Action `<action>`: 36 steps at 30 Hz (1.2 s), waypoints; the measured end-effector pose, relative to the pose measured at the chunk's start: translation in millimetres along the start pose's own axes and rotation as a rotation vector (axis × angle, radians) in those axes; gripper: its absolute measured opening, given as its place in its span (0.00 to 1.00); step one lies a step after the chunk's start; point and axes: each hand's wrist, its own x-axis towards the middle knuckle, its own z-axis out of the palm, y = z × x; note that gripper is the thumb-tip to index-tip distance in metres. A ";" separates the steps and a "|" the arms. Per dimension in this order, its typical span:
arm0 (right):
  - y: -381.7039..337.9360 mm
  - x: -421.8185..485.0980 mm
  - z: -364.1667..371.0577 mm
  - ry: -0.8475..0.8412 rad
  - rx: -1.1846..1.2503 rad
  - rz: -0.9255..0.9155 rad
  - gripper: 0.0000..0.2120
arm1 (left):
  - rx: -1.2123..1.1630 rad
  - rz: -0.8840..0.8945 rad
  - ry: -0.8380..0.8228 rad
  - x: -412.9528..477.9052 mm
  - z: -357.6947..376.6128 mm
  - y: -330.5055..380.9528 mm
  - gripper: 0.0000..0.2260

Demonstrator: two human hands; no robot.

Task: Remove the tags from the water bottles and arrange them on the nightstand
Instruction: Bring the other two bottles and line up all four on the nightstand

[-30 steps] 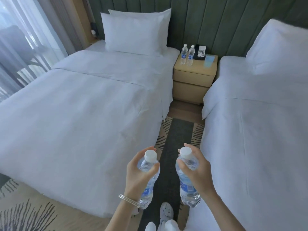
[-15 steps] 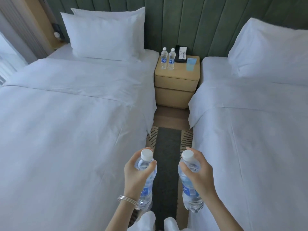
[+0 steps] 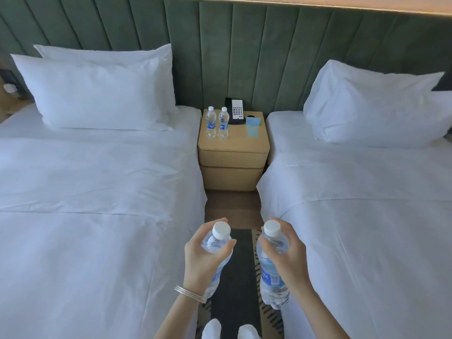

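Two clear plastic water bottles are held up, one in each hand, low in the middle of a view looking down from the person's head. The left hand (image 3: 204, 259) curls round the shoulder of the left bottle (image 3: 215, 243), thumb across the near side and fingers wrapped behind, just under its white cap. The right hand (image 3: 287, 261) grips the right bottle (image 3: 271, 277) the same way, just below its white cap. Each bottle hangs below its hand with a blue label showing, and water is visible through the plastic. The two held bottles are near each other but apart, with a dark rug (image 3: 234, 270) on the floor showing between them. Thin silver bangles (image 3: 189, 293) circle the left wrist.

Straight ahead, well beyond the hands, a tan nightstand (image 3: 234, 145) stands between the left bed (image 3: 97, 192) and the right bed (image 3: 354, 204), both made up in white. It backs onto a green padded headboard (image 3: 244, 57).

On the nightstand's top, at the back left, two more capped bottles stand upright. The outer bottle (image 3: 210, 122) is nearest the left bed and the inner bottle (image 3: 223, 123) is just beside it. They are too small to show how full they are. To their right, at the back, lies a telephone (image 3: 236, 111) with a white keypad. Right of that is a pale blue card (image 3: 253, 127). The nightstand's front shows two stacked drawer fronts, both closed.

White pillows lean at the head of each bed. White toes (image 3: 211, 329) show at the bottom edge.
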 end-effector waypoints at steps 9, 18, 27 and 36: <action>15.8 124.7 39.2 0.024 0.069 -0.020 0.24 | -0.026 -0.007 -0.030 131.1 28.4 -10.2 0.17; 29.9 303.2 54.0 -0.004 0.116 -0.042 0.20 | -0.008 -0.032 0.054 292.6 83.1 -7.8 0.16; 46.8 447.2 63.0 -0.037 0.153 0.020 0.20 | 0.001 -0.049 0.139 426.7 135.2 -9.8 0.15; 81.0 559.8 101.1 0.012 0.151 0.118 0.19 | -0.039 -0.109 0.117 549.0 166.4 -44.7 0.13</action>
